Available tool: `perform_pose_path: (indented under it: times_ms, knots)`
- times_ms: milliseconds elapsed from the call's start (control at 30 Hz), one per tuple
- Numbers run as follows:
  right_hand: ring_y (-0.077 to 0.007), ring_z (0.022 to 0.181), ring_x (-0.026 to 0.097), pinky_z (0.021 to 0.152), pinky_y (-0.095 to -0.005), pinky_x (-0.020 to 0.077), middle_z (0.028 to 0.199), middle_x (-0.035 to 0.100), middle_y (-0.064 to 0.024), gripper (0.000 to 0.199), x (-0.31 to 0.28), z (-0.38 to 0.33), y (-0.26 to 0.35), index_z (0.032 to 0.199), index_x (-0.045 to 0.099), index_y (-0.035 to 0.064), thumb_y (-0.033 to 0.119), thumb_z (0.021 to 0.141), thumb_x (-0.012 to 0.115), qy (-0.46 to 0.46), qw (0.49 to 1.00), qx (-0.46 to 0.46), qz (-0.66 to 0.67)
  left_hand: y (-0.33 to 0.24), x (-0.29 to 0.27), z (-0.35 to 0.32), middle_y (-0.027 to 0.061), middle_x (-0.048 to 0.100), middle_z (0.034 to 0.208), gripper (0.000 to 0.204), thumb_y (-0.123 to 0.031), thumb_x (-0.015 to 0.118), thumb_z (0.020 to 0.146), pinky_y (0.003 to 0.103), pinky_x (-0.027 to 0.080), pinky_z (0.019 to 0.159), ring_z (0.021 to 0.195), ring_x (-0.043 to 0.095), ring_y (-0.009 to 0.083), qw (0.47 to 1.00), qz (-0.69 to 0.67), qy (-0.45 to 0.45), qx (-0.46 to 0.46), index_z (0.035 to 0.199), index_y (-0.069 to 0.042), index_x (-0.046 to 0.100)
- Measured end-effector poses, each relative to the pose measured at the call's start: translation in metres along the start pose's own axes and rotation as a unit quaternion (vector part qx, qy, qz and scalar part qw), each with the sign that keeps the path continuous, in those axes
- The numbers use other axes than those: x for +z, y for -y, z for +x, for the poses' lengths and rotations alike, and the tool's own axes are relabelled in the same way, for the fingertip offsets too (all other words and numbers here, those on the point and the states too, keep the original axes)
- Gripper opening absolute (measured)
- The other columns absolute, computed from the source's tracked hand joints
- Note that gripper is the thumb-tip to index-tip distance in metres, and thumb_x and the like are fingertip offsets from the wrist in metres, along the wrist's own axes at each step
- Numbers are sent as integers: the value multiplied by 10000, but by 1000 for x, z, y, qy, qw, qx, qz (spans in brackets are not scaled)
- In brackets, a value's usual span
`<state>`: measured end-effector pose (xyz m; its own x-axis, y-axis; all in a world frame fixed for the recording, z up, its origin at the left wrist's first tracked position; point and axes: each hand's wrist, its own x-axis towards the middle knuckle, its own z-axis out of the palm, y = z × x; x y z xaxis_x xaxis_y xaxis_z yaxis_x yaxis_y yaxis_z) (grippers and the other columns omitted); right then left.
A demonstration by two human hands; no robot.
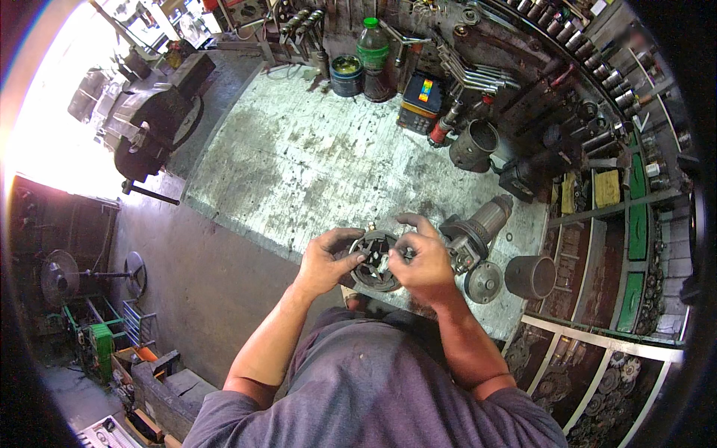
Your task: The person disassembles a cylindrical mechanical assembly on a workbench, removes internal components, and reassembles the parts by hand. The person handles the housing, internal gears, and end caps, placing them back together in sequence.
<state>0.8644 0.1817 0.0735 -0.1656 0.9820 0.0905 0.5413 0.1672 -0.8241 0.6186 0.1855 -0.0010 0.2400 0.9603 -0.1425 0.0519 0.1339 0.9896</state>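
Note:
A round, dark metal end housing (367, 278) with an open, ribbed inside is held over the near edge of the bench. My left hand (326, 261) grips its left rim, thumb on top and fingers round the side. At its right side, my right hand (424, 267) has thumb and finger pinched together over the opening. What that pinch holds, if anything, is hidden. Just right of my right hand lies an armature-like motor part (491, 218) with a metal bracket at its lower end. Beside it are a round metal cap (484, 282) and a short metal cylinder (530, 278).
The pale, stained workbench (284, 157) stretches ahead. Along its back stand a blue tin (346, 77), a green-capped bottle (375, 56), a black-and-orange box (420, 101) and an open metal cylinder (473, 145). A bench vise (149, 119) is far left; parts shelves (597, 336) line the right.

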Motion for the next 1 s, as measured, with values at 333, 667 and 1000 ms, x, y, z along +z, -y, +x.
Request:
perform_pose_path:
  times_ms: [333, 667, 1000]
  knots:
    - [-275, 1345, 623, 1159, -445, 495, 1454, 656, -193, 143, -26, -16, -21, 1057, 734, 8, 137, 1034, 678, 33, 914, 90, 395, -47, 14, -22, 167, 811, 1228, 423, -86, 905, 845, 397, 612, 994, 1104, 789, 289, 953, 186, -138, 193, 1247, -27, 786]
    - [-181, 1148, 692, 1038, -355, 549, 1202, 753, -94, 255, -54, -43, 0, 1159, 743, 2, 254, 1126, 718, 106, 936, 42, 334, -115, 77, -57, 65, 834, 1089, 311, -94, 866, 985, 318, 612, 915, 993, 741, 125, 999, -8, -43, -33, 1259, 32, 794]
    - [-191, 1104, 744, 926, -408, 693, 1244, 749, -93, 357, -94, -79, 14, 1423, 672, -35, 74, 1088, 727, 116, 850, 182, 481, -101, 141, -73, 66, 818, 1041, 239, -91, 850, 999, 289, 614, 856, 953, 738, 104, 982, -127, -137, -22, 1189, 39, 783]
